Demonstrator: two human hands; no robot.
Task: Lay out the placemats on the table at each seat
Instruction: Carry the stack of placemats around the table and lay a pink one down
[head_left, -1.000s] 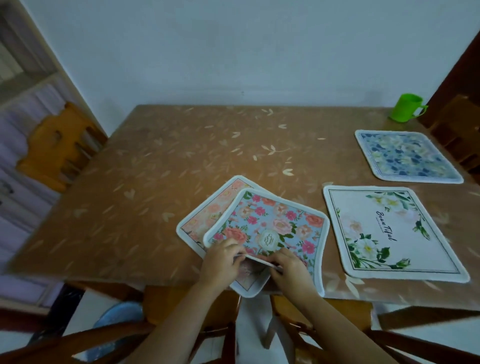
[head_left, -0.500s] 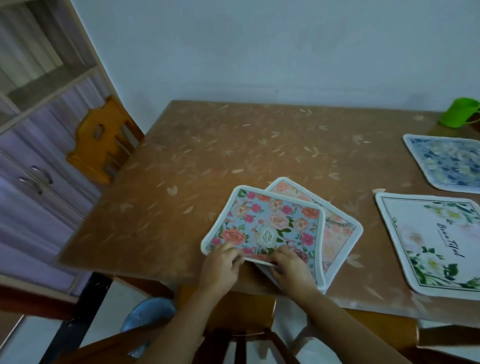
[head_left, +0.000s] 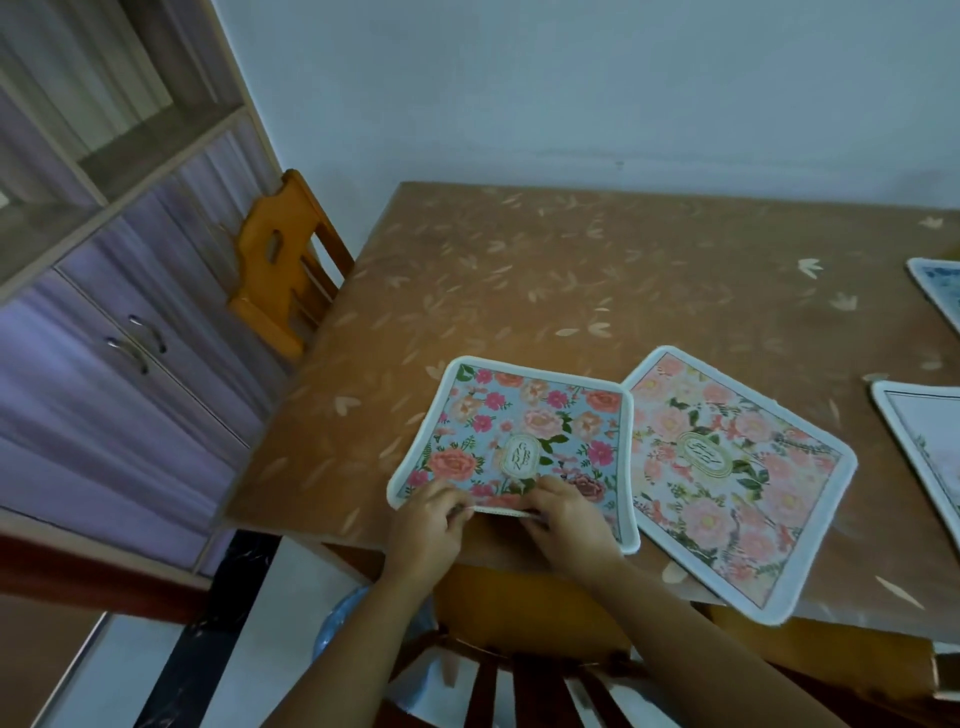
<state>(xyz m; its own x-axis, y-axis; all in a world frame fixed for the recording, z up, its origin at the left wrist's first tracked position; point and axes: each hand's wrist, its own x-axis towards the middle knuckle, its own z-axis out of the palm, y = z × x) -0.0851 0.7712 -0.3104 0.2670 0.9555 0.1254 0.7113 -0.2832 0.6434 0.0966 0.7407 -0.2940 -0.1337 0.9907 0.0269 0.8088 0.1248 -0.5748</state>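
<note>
Thumbs and fingers of my left hand (head_left: 428, 525) and my right hand (head_left: 569, 525) are pinching the near edge of the blue flowered placemat (head_left: 524, 431), close together, just at the near edge of the counter (head_left: 571, 280). My knuckles are covering that strip of the mat, so I cannot tell how far the edge is lifting off the surface. The rest of the mat is lying flat on the counter, near its left corner.

Its right edge is meeting the pink flowered placemat (head_left: 737, 478); I cannot tell whether the two are overlapping or only touching. The pink one is lying tilted, its near corner hanging past the counter's edge.

At the right border two more mats are being cut off by the frame: a white placemat (head_left: 924, 457), of which only a corner is showing, and beyond it a sliver of a dark blue placemat (head_left: 940, 291). An orange chair (head_left: 275, 270) is standing at the counter's left side, its seat hidden, beside a purple cabinet (head_left: 130, 338).
</note>
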